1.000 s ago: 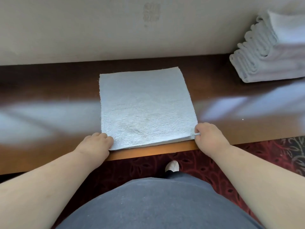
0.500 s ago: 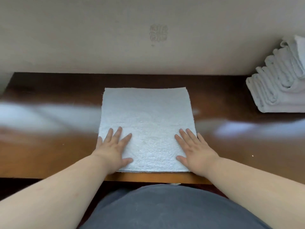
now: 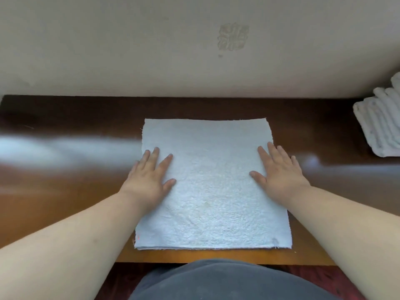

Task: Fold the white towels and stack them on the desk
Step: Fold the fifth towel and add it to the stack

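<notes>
**Operator:** Beige wall (image 3: 108, 50) with a faint embossed motif (image 3: 233, 36) runs across the back, and below it I have the glossy brown desk (image 3: 65, 180). Going left to right: the left hand (image 3: 149, 178) lies flat on the white towel (image 3: 210, 191), at about nine o'clock of the cloth, fingers straight and spread, gripping nothing.

**Observer:** And the towel itself?

**Operator:** Dead centre of the desk, squared up, near edge almost at the desk's front lip. I can see at least two layers along that near edge, so I judge it folded once already. At three o'clock of the cloth the right hand (image 3: 281, 172) mirrors the other: palm down, fingers extended, pressing, holding nothing. Further right, at the frame's three o'clock, sits the stack of folded towels (image 3: 381, 126), well apart from this one.

**Observer:** How will it handle?

**Operator:** Terry cloth, so I'd expect light, limp and grippy against itself, though it may slide on that polished wood. It won't hold a shape when lifted; it should sag from wherever I pinch it. For the next fold I'd take the two corners on one side, pinching all layers together, and carry them across. Taking only the top layer would likely pull the fold apart.
</notes>
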Action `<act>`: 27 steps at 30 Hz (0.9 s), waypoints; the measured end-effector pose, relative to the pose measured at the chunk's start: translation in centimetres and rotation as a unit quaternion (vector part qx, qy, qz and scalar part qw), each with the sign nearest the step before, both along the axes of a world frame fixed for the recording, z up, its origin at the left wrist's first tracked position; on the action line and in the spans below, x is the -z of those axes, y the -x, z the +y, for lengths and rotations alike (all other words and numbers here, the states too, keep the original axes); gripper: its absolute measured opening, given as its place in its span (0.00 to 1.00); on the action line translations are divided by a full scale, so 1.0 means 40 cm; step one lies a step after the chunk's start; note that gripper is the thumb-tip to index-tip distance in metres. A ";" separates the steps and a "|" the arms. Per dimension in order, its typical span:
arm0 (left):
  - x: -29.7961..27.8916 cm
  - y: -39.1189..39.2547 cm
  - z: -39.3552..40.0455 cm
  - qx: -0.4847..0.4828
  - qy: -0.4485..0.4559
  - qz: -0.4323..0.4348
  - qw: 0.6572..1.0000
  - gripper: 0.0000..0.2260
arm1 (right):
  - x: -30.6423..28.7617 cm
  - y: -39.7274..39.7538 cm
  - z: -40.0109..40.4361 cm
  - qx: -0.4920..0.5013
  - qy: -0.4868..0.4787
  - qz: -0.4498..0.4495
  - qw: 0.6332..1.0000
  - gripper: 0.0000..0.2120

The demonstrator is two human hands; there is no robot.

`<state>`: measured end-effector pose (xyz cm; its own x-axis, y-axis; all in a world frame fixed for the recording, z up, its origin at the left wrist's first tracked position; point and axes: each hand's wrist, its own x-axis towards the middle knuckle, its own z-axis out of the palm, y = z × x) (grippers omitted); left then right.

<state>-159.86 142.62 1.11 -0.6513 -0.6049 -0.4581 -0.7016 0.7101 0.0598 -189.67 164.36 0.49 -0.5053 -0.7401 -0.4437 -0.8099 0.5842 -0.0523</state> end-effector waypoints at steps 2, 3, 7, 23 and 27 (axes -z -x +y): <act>-0.006 0.023 -0.054 -0.003 0.028 0.053 0.998 0.27 | -0.010 0.017 -0.023 0.035 0.055 0.016 0.998 0.34; -0.011 0.035 -0.078 -0.006 0.043 0.084 0.995 0.25 | -0.019 0.022 -0.039 0.065 0.097 0.014 0.993 0.30; -0.006 0.081 -0.175 0.051 0.025 0.052 0.997 0.25 | -0.031 0.056 -0.130 0.131 0.100 -0.017 0.986 0.25; -0.117 0.319 0.009 0.145 -0.051 0.082 0.985 0.12 | -0.043 0.111 -0.196 0.465 0.149 -0.199 0.850 0.14; -0.122 0.293 0.380 0.266 -0.227 -0.007 0.937 0.20 | -0.051 0.126 -0.200 0.493 0.139 -0.240 0.825 0.12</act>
<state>-171.57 157.83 6.01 -0.7972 0.0631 -0.6004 -0.2577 0.8638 0.4330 -194.71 156.37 2.52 -0.7377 -0.1819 -0.6501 0.2047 0.8574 -0.4722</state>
